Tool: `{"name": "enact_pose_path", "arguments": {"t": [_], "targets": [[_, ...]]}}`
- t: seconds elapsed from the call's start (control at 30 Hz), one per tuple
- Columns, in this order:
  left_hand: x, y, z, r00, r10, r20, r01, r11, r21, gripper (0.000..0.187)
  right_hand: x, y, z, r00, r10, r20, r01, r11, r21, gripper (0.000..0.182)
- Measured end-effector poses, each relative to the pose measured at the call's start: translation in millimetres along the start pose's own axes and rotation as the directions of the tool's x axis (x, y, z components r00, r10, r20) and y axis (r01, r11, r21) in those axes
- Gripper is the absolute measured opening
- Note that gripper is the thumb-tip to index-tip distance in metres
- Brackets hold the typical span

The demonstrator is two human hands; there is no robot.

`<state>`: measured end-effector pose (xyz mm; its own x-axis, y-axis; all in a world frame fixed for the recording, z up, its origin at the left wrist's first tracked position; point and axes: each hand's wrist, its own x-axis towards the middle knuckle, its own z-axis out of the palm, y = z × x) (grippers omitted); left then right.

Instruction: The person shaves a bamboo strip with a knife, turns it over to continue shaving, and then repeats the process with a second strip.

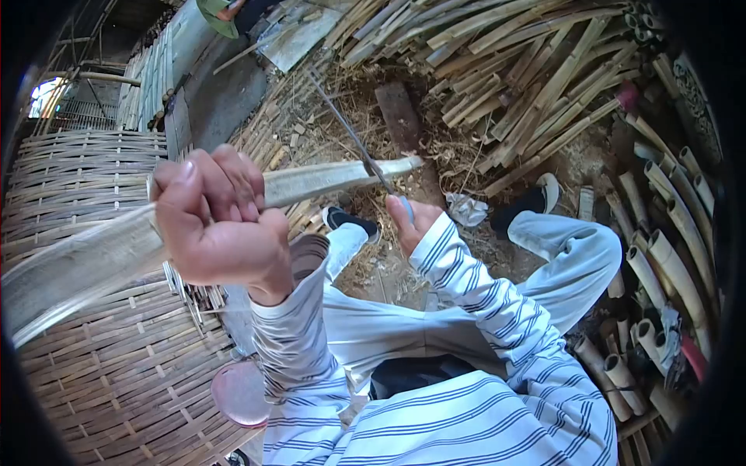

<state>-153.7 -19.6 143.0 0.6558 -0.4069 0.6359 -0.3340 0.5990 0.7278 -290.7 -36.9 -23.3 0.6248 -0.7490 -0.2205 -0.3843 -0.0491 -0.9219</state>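
Note:
My left hand is wrapped in a fist round a long split bamboo piece. The piece runs from the lower left edge of the view, through the fist, to a narrowed tip in the middle. A long thin knife is in my right hand, the thumb lying along its handle. Its blade points up and to the left and crosses the bamboo close to the tip. Under that end a dark wooden block lies on the ground.
Cut bamboo lengths are piled at the upper right, with upright bamboo tubes along the right. Woven bamboo panels lie at left, beside a round reddish seat. Shavings cover the ground. Part of another person shows at the top.

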Motion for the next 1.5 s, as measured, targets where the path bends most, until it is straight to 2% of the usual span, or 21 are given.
{"name": "enact_pose_path", "arguments": {"t": [0.07, 0.1, 0.13, 0.2, 0.3, 0.4, 0.5, 0.53, 0.63, 0.77, 0.83, 0.93, 1.03, 1.07, 1.1, 1.17, 1.3, 1.37, 1.43, 1.47, 1.5], "targets": [[-3, 2, 1, 0.998, -0.023, 0.053, 0.025, 0.998, -0.049, 0.026, -2, -20, -10, 0.999, -0.018, 0.039, 0.016, 0.999, 0.048, 0.049], [-5, 4, 3, 0.996, -0.039, 0.077, 0.044, 0.997, -0.068, 0.025, -3, -20, -7, 0.999, -0.037, 0.004, 0.037, 0.998, 0.052, 0.048], [-9, 6, 11, 0.999, 0.003, 0.036, -0.005, 0.998, 0.058, 0.025, -8, -20, -4, 0.998, -0.056, -0.029, 0.057, 0.997, 0.056, 0.047], [-12, 6, 4, 0.999, -0.026, 0.047, 0.025, 0.999, 0.024, 0.025, -5, -3, 9, 0.984, -0.084, -0.160, 0.095, 0.994, 0.060, 0.048], [-2, 4, 2, 1.000, -0.007, 0.004, 0.007, 1.000, -0.011, 0.026, 4, 22, 16, 0.993, -0.058, -0.099, 0.053, 0.997, -0.053, 0.049], [-10, 9, 3, 0.994, -0.085, -0.070, 0.087, 0.996, 0.027, 0.027, -4, -11, 7, 0.989, -0.109, -0.101, 0.119, 0.988, 0.099, 0.049], [-12, 8, 5, 1.000, -0.026, -0.015, 0.027, 0.996, 0.090, 0.026, -15, -27, 5, 0.994, -0.088, -0.068, 0.095, 0.989, 0.114, 0.049], [-15, 8, 9, 0.998, 0.059, -0.027, -0.052, 0.972, 0.228, 0.026, -18, -19, 13, 0.995, -0.078, -0.062, 0.084, 0.990, 0.110, 0.049], [-5, 8, -10, 0.995, -0.079, -0.054, 0.078, 0.997, -0.018, 0.026, -8, -16, 13, 0.982, -0.176, -0.062, 0.181, 0.979, 0.093, 0.049], [-9, 10, -12, 0.992, -0.055, -0.117, 0.062, 0.996, 0.059, 0.026, -14, -34, 16, 0.992, -0.115, -0.055, 0.117, 0.993, 0.022, 0.047], [-7, 8, -5, 0.992, -0.066, -0.110, 0.068, 0.997, 0.020, 0.025, -25, -53, 14, 0.986, -0.147, -0.081, 0.156, 0.980, 0.126, 0.045], [-10, 8, 3, 0.993, -0.079, -0.093, 0.080, 0.997, 0.012, 0.025, -33, -83, -10, 0.988, -0.150, 0.041, 0.148, 0.988, 0.036, 0.044], [-10, 9, 4, 0.994, -0.065, -0.092, 0.066, 0.998, 0.017, 0.025, -18, -39, 12, 1.000, -0.024, -0.013, 0.023, 0.997, -0.073, 0.046], [-10, 9, 3, 0.990, -0.062, -0.126, 0.067, 0.997, 0.039, 0.026, 0, -8, 18, 0.941, -0.329, -0.084, 0.318, 0.940, -0.123, 0.049], [-9, 9, 0, 0.992, -0.031, -0.125, 0.040, 0.997, 0.069, 0.026, 6, 7, 17, 1.000, 0.014, 0.026, -0.014, 1.000, 0.001, 0.048], [-9, 7, -1, 0.991, 0.028, -0.132, -0.012, 0.993, 0.119, 0.026, 2, -6, 22, 0.983, -0.127, -0.132, 0.127, 0.992, -0.006, 0.049], [-12, 7, -1, 0.995, -0.026, -0.095, 0.032, 0.998, 0.059, 0.026, -30, -55, -3, 0.998, -0.047, 0.049, 0.046, 0.999, 0.021, 0.047], [-18, 9, 1, 0.990, -0.058, -0.129, 0.066, 0.996, 0.058, 0.028, -28, -52, 1, 0.999, -0.040, 0.019, 0.039, 0.998, 0.046, 0.045], [-12, 11, 4, 0.990, -0.056, -0.127, 0.062, 0.997, 0.040, 0.029, -8, -2, 24, 0.996, -0.038, -0.081, 0.047, 0.992, 0.116, 0.045], [-12, 11, -1, 0.989, -0.058, -0.133, 0.064, 0.997, 0.041, 0.029, -9, -4, 23, 0.998, 0.054, -0.034, -0.051, 0.996, 0.068, 0.047], [-13, 11, -4, 0.987, -0.063, -0.148, 0.070, 0.997, 0.042, 0.030, -8, -6, 22, 0.999, 0.036, -0.039, -0.034, 0.999, 0.036, 0.048]]}}
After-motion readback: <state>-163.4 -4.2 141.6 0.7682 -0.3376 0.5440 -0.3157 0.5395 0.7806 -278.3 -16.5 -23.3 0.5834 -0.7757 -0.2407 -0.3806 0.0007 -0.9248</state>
